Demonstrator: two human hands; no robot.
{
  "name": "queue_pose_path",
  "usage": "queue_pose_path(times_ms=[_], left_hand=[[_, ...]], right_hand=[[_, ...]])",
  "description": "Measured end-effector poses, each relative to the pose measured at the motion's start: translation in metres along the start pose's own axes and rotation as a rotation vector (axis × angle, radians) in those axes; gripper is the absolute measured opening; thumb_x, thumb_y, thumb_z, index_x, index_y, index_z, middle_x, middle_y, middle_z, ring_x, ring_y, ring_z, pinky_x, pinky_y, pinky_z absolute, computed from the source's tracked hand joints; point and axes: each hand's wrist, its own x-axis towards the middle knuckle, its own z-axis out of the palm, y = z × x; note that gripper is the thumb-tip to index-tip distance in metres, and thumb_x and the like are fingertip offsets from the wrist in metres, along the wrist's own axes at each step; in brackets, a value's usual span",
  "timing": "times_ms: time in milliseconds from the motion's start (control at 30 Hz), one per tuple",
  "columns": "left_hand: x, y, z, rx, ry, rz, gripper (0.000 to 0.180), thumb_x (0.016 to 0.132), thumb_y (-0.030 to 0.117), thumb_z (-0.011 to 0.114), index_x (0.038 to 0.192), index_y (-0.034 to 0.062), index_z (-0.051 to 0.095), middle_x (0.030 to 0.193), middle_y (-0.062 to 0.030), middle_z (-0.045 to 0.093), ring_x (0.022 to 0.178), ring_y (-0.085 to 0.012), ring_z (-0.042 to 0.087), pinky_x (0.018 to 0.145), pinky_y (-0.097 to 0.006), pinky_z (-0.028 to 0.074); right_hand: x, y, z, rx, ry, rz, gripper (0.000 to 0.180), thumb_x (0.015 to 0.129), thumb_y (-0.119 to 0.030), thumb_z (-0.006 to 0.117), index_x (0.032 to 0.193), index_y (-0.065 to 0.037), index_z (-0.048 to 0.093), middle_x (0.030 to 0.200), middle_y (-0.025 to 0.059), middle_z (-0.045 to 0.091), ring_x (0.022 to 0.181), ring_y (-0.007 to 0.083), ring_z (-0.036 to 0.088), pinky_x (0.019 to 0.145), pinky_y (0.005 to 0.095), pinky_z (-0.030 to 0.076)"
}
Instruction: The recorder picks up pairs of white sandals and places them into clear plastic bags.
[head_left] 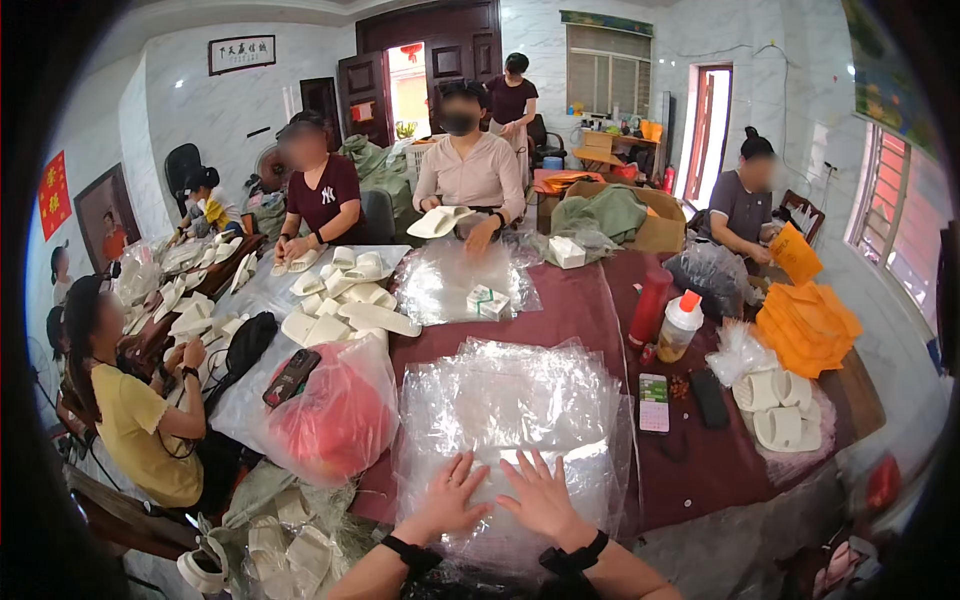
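Bright daylight enters from the windows (893, 190) at three o'clock; plastic bags (510, 410) glare; the fisheye rim darkens and bends.

Glossy clear plastic bags (510, 400)

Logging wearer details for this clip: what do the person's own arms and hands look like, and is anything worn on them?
Both forearms are bare, with no sleeves in view and no gloves. The left hand and the right hand each have a black band around the wrist. No rings or markings can be made out.
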Motion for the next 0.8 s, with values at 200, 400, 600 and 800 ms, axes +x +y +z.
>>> queue_pose_path(times_ms=[200, 400, 600, 800], left_hand=[[0.014, -0.013, -0.003, -0.012, -0.087, -0.043, 0.072, 0.085, 0.048, 0.066, 0.144, 0.0110, 0.046, 0.153, -0.0268, 0.030, 0.142, -0.0438, 0.027, 0.115, -0.049, 0.027], [0.105, -0.045, -0.077, -0.519, -0.214, -0.396, 0.066, 0.087, 0.048, 0.069, 0.138, 0.0098, 0.052, 0.126, -0.0179, 0.063, 0.108, -0.0313, 0.065, 0.090, -0.038, 0.052], [0.215, -0.163, -0.088, -1.212, 0.413, -0.751, 0.067, 0.083, 0.036, 0.073, 0.128, -0.0101, 0.052, 0.113, -0.0245, 0.065, 0.099, -0.0324, 0.066, 0.082, -0.038, 0.053], [0.236, -0.255, -0.063, -0.372, 0.650, -1.090, 0.111, 0.081, 0.024, 0.068, 0.148, -0.0053, -0.016, 0.125, -0.0368, 0.053, 0.119, -0.0448, 0.054, 0.102, -0.042, 0.042]], right_hand=[[-0.013, 0.016, 0.014, -0.006, -0.013, 0.036, 0.075, 0.088, -0.061, 0.055, 0.145, -0.014, 0.043, 0.151, 0.0138, 0.039, 0.141, 0.0362, 0.032, 0.109, 0.0683, 0.021], [-0.004, 0.007, 0.019, 0.030, 0.010, 0.056, 0.072, 0.088, -0.057, 0.058, 0.144, -0.012, 0.045, 0.152, 0.0138, 0.039, 0.142, 0.0357, 0.030, 0.110, 0.0679, 0.018], [-0.007, 0.011, 0.011, 0.084, 0.072, 0.041, 0.071, 0.088, -0.055, 0.059, 0.142, -0.010, 0.047, 0.150, 0.0146, 0.040, 0.142, 0.0373, 0.030, 0.109, 0.0693, 0.020], [-0.008, 0.006, 0.007, 0.051, 0.061, 0.029, 0.070, 0.087, -0.057, 0.059, 0.139, -0.011, 0.051, 0.150, 0.0146, 0.041, 0.140, 0.0378, 0.033, 0.108, 0.0702, 0.020]])
